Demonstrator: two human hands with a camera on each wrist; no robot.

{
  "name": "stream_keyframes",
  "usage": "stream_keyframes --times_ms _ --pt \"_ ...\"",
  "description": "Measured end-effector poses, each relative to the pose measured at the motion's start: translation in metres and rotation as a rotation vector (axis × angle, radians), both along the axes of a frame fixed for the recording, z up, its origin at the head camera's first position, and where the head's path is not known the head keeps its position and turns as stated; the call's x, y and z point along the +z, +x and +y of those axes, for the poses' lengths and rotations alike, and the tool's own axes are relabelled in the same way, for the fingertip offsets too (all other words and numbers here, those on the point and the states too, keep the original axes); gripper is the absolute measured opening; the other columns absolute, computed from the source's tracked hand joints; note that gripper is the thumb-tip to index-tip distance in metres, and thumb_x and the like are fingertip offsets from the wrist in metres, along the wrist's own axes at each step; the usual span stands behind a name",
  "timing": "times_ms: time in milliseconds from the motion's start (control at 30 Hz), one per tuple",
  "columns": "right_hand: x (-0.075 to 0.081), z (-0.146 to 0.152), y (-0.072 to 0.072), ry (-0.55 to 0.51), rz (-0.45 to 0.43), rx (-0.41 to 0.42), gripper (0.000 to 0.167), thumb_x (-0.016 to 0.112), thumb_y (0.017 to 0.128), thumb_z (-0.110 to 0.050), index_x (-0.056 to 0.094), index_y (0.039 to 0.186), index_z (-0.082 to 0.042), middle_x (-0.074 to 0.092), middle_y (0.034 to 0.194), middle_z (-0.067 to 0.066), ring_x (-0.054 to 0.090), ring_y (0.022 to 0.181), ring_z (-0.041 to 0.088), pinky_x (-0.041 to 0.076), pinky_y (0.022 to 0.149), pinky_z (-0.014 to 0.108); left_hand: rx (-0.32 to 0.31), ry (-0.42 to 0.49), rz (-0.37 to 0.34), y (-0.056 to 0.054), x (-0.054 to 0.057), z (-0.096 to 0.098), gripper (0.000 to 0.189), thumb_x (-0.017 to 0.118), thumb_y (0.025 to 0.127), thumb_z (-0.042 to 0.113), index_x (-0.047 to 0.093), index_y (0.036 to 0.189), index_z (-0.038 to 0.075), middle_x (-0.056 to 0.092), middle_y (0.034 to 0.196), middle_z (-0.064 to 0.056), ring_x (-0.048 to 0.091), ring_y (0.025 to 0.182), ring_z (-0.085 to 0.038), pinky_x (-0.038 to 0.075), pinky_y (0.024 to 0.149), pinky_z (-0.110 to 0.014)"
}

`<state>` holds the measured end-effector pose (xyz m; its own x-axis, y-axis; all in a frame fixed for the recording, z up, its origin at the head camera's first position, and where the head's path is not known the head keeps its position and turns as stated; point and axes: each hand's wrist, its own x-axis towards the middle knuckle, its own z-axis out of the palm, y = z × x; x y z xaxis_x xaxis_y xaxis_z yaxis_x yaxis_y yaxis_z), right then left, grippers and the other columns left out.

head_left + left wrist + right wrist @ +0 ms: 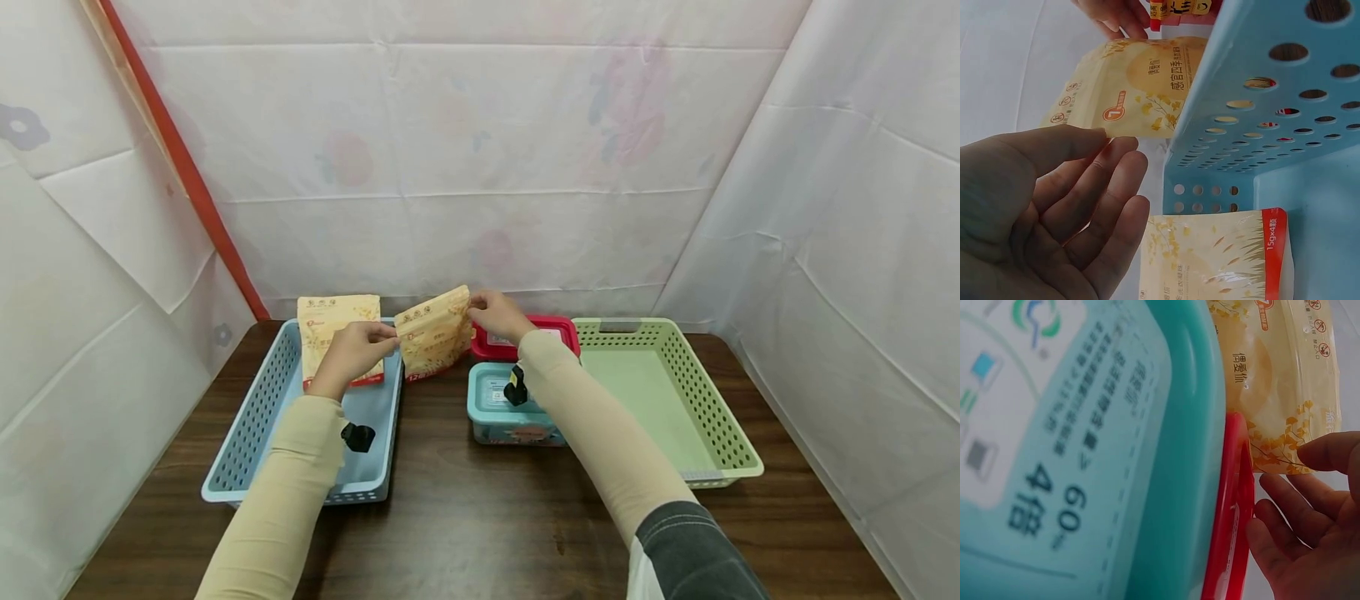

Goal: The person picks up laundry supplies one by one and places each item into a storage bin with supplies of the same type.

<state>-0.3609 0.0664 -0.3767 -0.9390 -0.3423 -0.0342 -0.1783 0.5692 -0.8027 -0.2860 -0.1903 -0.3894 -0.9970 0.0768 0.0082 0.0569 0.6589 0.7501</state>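
Fingers, left hand (354, 353): pinching cream pouch (435, 335)
Fingers, right hand (498, 315): pinching its opposite edge
Blue basket (251, 421): with second pouch (337, 317) inside

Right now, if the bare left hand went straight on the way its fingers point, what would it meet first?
The pale-yellow, rectangular, plastic-looking pouch whose edge the left hand pinches. Beyond it, the bare right hand seems roughly in line, though depth is unclear.
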Motion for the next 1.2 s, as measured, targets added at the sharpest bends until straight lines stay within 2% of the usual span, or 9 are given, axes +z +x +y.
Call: stream_keyframes --times_ms 667,1067,1200 --pt "-0.002 0.002 -0.001 -0.059 -0.019 -0.058 0.034 0.052 0.104 -0.02 0.062 0.132 -0.004 0.061 0.129 0.012 0.056 0.116 0.025 0.048 0.099 0.042 0.029 0.002 0.044 -0.001 -0.001 0.003 0.024 0.064 0.099 0.026 0.072 0.111 0.007 0.072 0.101 -0.012 0.065 0.091 -0.028 0.053 0.079 -0.045" --pt "0.001 0.002 0.0 -0.102 -0.022 -0.081 0.036 0.053 0.104 -0.022 0.06 0.134 -0.004 0.06 0.129 0.012 0.056 0.106 0.023 0.051 0.093 0.04 0.038 0.034 0.055 0.003 0.006 0.003 0.027 0.063 0.099 0.028 0.071 0.116 0.009 0.071 0.11 -0.015 0.066 0.102 -0.031 0.052 0.088 -0.052" --pt "0.003 0.001 0.001 -0.104 0.003 -0.087 0.036 0.053 0.104 -0.022 0.06 0.134 -0.004 0.061 0.129 0.011 0.057 0.107 0.023 0.051 0.093 0.038 0.044 0.024 0.073 0.005 0.009 0.003 0.027 0.062 0.1 0.03 0.071 0.116 0.01 0.07 0.114 -0.017 0.065 0.105 -0.033 0.052 0.089 -0.054"
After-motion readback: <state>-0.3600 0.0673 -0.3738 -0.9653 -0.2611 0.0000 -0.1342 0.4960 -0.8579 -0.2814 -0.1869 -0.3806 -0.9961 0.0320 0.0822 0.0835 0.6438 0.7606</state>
